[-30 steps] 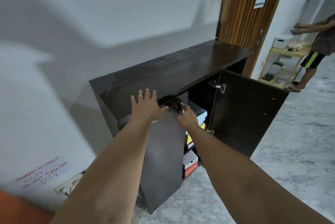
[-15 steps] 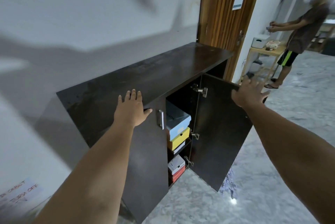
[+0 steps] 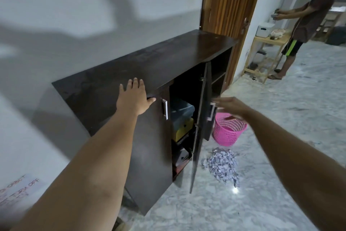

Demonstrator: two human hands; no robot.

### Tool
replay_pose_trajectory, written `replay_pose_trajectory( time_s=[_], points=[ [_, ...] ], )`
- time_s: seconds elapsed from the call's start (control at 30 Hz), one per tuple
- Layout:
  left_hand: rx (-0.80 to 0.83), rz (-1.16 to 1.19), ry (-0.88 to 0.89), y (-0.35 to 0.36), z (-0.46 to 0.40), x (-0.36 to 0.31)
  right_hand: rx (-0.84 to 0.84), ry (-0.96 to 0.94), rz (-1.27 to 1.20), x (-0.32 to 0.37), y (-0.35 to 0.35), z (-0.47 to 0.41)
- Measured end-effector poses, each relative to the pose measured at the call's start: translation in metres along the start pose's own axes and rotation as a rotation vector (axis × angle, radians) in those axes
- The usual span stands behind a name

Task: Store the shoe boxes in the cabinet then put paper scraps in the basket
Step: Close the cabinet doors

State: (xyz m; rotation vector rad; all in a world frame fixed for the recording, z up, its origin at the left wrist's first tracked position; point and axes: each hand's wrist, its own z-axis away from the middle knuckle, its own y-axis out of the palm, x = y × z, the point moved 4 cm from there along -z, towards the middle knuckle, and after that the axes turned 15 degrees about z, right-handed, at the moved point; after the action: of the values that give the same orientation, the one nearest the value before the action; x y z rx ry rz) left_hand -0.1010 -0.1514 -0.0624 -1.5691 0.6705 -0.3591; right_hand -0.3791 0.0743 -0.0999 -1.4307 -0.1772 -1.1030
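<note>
A dark wooden cabinet (image 3: 153, 62) stands against the white wall. Its left door (image 3: 149, 146) is shut; its right door (image 3: 199, 133) stands partly swung in, edge-on to me. Stacked shoe boxes (image 3: 182, 118) show in the gap: a blue one over a yellow one, more below. My left hand (image 3: 133, 97) lies flat on the cabinet's top front edge, fingers spread. My right hand (image 3: 231, 106), blurred and open, is at the right door's outer face by its handle. A pink basket (image 3: 229, 131) stands on the floor beyond the door. A heap of paper scraps (image 3: 221, 165) lies before it.
A marble floor (image 3: 280, 118) stretches right. Another person (image 3: 303, 24) stands at the far right beside a small wooden shelf unit (image 3: 265, 56). A wooden door frame (image 3: 222, 2) rises behind the cabinet. A taped notice (image 3: 18, 187) is on the wall low left.
The left door went from ajar to shut. My right hand left that door's handle for the right door, which has swung inward, uncovering the pink basket and the scraps.
</note>
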Motion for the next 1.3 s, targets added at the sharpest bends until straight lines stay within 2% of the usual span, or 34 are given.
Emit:
replay_pose_trajectory(
  time_s=[0.1,0.2,0.27,0.4,0.63,0.77,0.83,0.9,0.97,1.0,1.1,1.13,1.2,1.3],
  points=[
    [-0.002,0.013,-0.011,-0.001,0.003,-0.003,-0.216,-0.051,-0.019,0.015,0.057,-0.024],
    [-0.005,0.037,0.006,0.002,0.009,-0.008,-0.425,0.057,0.029,0.031,0.078,-0.04],
    [-0.019,0.025,0.01,0.001,0.01,-0.01,-0.448,0.063,0.091,0.044,0.081,-0.048],
    [-0.028,0.015,0.001,0.001,0.009,-0.009,-0.353,0.079,0.187,0.073,0.089,-0.073],
    [-0.012,0.014,-0.004,0.001,0.007,-0.01,-0.215,0.09,0.169,0.088,0.096,-0.092],
    [0.003,0.018,-0.021,-0.001,0.005,-0.012,0.115,-0.001,0.064,0.074,0.095,-0.078],
    [0.027,0.012,-0.054,-0.001,0.005,-0.014,0.216,-0.053,0.017,0.06,0.094,-0.074],
    [0.057,0.041,-0.169,-0.005,-0.002,-0.023,0.21,-0.113,-0.003,0.039,0.089,-0.079],
    [0.059,0.079,-0.289,-0.01,-0.018,-0.054,0.227,-0.095,-0.007,0.002,0.08,-0.088],
    [0.001,0.085,-0.266,-0.01,-0.028,-0.078,0.243,-0.072,0.009,-0.022,0.076,-0.093],
    [-0.322,0.088,0.085,0.017,-0.055,-0.178,0.275,0.019,0.127,-0.115,0.056,-0.107],
    [-0.37,0.099,0.191,0.04,-0.059,-0.211,0.267,0.042,0.153,-0.151,0.048,-0.111],
    [-0.265,0.132,0.285,0.108,-0.062,-0.27,0.26,0.148,0.175,-0.234,0.038,-0.115],
    [0.126,0.151,0.245,0.232,-0.059,-0.335,0.288,0.369,0.188,-0.354,0.026,-0.111]
  ],
)
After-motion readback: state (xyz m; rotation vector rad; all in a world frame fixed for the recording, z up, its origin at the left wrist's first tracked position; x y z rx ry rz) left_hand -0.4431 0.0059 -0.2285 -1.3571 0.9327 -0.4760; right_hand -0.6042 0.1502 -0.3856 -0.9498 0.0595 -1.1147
